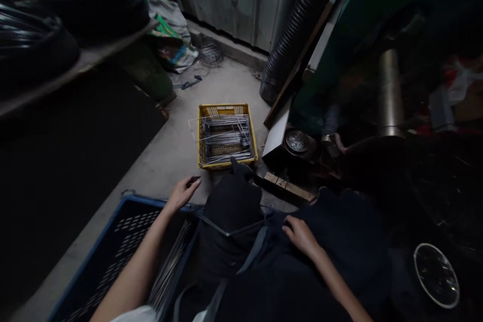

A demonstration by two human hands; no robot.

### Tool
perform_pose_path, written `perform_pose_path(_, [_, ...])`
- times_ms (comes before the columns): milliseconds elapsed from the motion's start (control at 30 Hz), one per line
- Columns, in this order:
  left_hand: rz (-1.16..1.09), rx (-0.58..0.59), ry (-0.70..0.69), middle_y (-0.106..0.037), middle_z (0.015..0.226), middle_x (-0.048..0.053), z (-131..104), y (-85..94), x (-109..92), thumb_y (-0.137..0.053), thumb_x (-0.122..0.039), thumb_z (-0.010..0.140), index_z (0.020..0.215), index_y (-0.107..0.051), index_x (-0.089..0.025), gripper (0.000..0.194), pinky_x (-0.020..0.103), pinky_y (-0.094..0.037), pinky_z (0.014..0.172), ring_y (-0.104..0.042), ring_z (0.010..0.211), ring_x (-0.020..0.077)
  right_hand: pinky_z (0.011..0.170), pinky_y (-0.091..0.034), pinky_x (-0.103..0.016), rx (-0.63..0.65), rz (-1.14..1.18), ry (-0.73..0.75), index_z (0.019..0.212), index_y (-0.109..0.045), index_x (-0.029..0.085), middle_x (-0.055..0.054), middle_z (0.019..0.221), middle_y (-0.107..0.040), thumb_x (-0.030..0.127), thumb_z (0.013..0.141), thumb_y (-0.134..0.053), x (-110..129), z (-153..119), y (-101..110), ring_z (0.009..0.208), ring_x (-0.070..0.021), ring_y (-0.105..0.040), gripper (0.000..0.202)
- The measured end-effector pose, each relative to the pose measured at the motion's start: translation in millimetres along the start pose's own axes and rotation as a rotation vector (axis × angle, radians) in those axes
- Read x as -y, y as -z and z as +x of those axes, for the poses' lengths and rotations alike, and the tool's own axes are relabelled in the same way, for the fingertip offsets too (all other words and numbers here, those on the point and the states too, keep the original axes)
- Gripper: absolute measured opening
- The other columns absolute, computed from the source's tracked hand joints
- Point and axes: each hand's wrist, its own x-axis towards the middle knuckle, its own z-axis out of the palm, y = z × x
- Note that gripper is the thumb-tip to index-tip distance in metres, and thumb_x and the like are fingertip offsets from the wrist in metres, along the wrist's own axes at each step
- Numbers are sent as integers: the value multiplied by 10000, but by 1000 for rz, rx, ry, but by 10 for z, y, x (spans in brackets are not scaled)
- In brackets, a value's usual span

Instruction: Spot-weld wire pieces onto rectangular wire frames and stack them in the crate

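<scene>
My left hand (183, 192) is over the far rim of a blue crate (94, 246), its thumb and forefinger slightly apart and nothing visible between them. Long thin metal rods (171, 266) lie in that crate below my left forearm. Over my dark-clothed right thigh is my right hand (301, 235), fingers loosely bent, the thumb a little apart and no held object showing. A thin pale V-shaped line (228, 234) crosses my lap; whether it is wire or apron trim I cannot tell. Ahead on the floor, a yellow crate (227, 166) contains bent wire pieces (226, 137).
Large black round tubs (86, 15) stand on a ledge at the left. On the right are a white board (277, 133), a bowl of small shiny metal parts (297, 141), a wooden block (289, 187) and a metal cylinder (390, 93). A ribbed black duct (292, 35) leans behind.
</scene>
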Motion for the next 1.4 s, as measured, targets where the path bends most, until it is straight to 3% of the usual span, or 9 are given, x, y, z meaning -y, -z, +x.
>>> perform_pose_path(133, [36, 38, 64, -661, 964, 50, -21, -19, 26, -576, -336, 920, 1088, -608, -135, 264, 350, -565, 723, -648, 796, 163, 836, -419, -278, 62, -119, 53, 1076, -607, 195, -95, 1103, -656, 277, 904, -485, 4, 63, -35, 1031, -226, -624, 226])
perform_pose_path(233, [79, -22, 185, -648, 990, 60, 253, -187, 29, -566, -337, 925, 1104, -592, -133, 272, 330, -569, 682, -641, 785, 158, 857, -428, -277, 93, -105, 114, 1112, -598, 206, -94, 1124, -648, 299, 913, -462, -90, 27, -118, 1028, -218, -627, 258])
perform_pose_path(333, [159, -41, 213, -635, 1062, 75, 585, -420, 29, -577, -337, 917, 1143, -580, -142, 298, 358, -571, 724, -641, 854, 180, 913, -423, -292, 112, -121, 40, 1151, -596, 202, -112, 1186, -631, 303, 913, -451, -327, -59, -244, 1095, -232, -607, 297])
perform_pose_path(533, [405, 38, 77, -595, 1202, 100, 1140, -859, -62, -582, -346, 910, 1173, -579, -155, 325, 459, -524, 882, -600, 1044, 239, 933, -431, -301, 165, -193, -148, 1164, -600, 196, -116, 1200, -633, 277, 901, -459, -651, -136, -386, 1120, -242, -608, 310])
perform_pose_path(767, [635, 296, -95, -591, 1215, 98, 1827, -1287, -198, -591, -341, 905, 1176, -581, -168, 322, 464, -515, 898, -593, 1062, 242, 968, -432, -313, 172, -180, -225, 1226, -597, 183, -129, 1270, -612, 279, 911, -429, -679, -28, -462, 1166, -248, -590, 370])
perform_pose_path(900, [712, 385, -142, -604, 1184, 97, 2082, -1449, -268, -593, -335, 905, 1177, -577, -159, 324, 446, -535, 860, -611, 1017, 233, 997, -426, -342, 190, -201, -306, 1298, -565, 171, -139, 1338, -573, 290, 907, -426, -648, -13, -467, 1221, -265, -556, 432])
perform_pose_path(1067, [749, 374, -234, -598, 1198, 97, 2105, -1482, -265, -592, -328, 906, 1169, -582, -161, 312, 458, -523, 884, -600, 1045, 239, 1000, -421, -326, 178, -189, -336, 1270, -592, 215, -111, 1338, -583, 284, 892, -449, -615, 53, -439, 1226, -255, -554, 409])
perform_pose_path(1233, [749, 348, -306, -599, 1198, 100, 1971, -1348, -248, -586, -328, 909, 1152, -591, -157, 297, 464, -512, 902, -593, 1058, 240, 993, -421, -327, 179, -180, -320, 1254, -596, 221, -107, 1321, -593, 285, 894, -459, -656, 122, -468, 1211, -249, -562, 390])
perform_pose_path(1400, [721, 355, -314, -619, 1150, 90, 1852, -1273, -422, -588, -324, 910, 1145, -593, -157, 289, 432, -539, 851, -620, 989, 219, 965, -420, -304, 138, -154, -275, 1208, -616, 205, -115, 1271, -619, 268, 896, -478, -650, 128, -455, 1181, -240, -578, 347])
